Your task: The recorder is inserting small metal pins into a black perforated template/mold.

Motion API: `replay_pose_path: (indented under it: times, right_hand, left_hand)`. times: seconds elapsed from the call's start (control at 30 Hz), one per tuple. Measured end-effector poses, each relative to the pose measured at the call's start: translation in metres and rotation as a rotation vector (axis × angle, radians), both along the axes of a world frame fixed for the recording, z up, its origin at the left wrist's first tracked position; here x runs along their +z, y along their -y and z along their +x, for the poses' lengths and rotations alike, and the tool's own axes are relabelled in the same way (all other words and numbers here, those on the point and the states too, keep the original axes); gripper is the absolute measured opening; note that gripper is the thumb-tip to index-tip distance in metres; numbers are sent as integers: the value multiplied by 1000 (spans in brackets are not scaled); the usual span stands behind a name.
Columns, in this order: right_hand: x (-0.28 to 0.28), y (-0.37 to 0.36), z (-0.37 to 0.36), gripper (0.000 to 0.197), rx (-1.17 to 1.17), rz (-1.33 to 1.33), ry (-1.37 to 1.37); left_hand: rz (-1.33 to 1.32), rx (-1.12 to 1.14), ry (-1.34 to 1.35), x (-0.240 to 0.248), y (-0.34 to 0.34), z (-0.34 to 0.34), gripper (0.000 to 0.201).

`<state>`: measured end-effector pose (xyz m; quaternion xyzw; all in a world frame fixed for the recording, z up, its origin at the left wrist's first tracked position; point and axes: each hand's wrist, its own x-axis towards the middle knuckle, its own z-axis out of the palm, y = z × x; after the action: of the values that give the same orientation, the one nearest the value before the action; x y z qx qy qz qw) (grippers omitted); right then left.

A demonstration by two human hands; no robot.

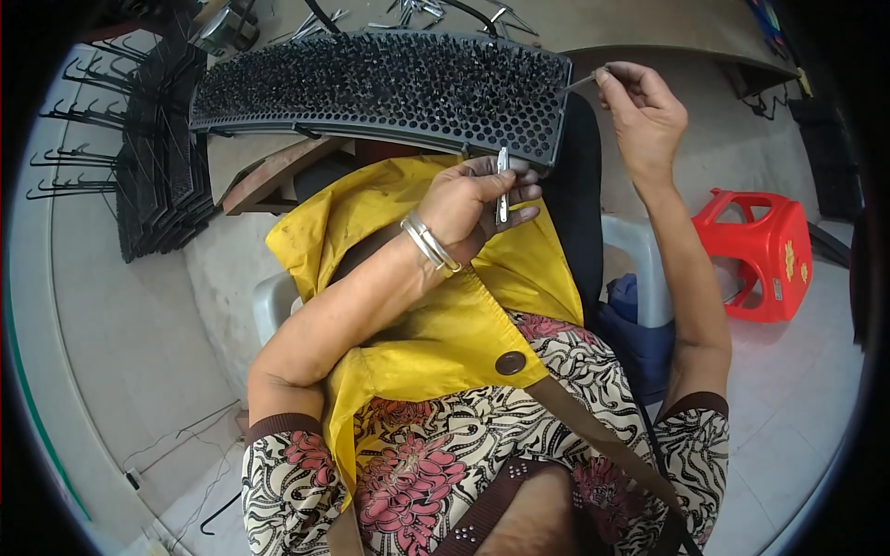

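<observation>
My left hand (468, 199) is closed around a slim silver metal piece (503, 181), pinned upright under the thumb just below the tray's near edge. Off the right end of the tray, my right hand (646, 116) pinches a thin grey rod (580, 83) between thumb and fingertips, its tip by the tray's corner. The long black tray (514, 142) is full of round holes. Small black pieces (371, 83) stand packed over most of it, while rows of holes along the near edge and right corner show bare.
Loose metal rods (414, 11) lie on the bench (612, 20) behind the tray. Stacked black panels with hooks (162, 157) hang at the left. A red plastic stool (781, 259) stands at the right. A yellow apron (436, 324) covers my lap.
</observation>
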<state>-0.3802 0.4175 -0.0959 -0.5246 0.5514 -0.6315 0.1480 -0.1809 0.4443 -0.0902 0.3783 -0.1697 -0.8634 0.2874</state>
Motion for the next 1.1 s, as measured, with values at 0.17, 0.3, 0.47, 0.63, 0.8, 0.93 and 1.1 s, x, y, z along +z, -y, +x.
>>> replay_pose_path:
  times: [0.17, 0.3, 0.47, 0.63, 0.8, 0.93, 1.1]
  right_hand:
    - [-7, 9, 2, 10, -45, -14, -385]
    - [-10, 15, 3, 8, 21, -114, -683]
    - [-5, 21, 2, 7, 36, -65, -772]
    - [12, 27, -1, 8, 250, 47, -827]
    - [20, 33, -6, 9, 258, 129, -852]
    - [26, 40, -4, 11, 454, 202, -859]
    - [18, 33, 4, 9, 289, 223, -1060]
  left_hand:
    - [17, -70, 20, 6, 1, 1, 14]
    - [17, -69, -45, 3, 0, 1, 15]
    - [28, -69, -103, 1, 0, 0, 19]
    - [48, -88, -205, -1, -2, 2, 24]
    - [35, -108, -267, -1, -1, 3, 25]
    - [17, -138, -265, 0, -1, 4, 24]
    - [15, -124, -210, -1, -1, 1, 20]
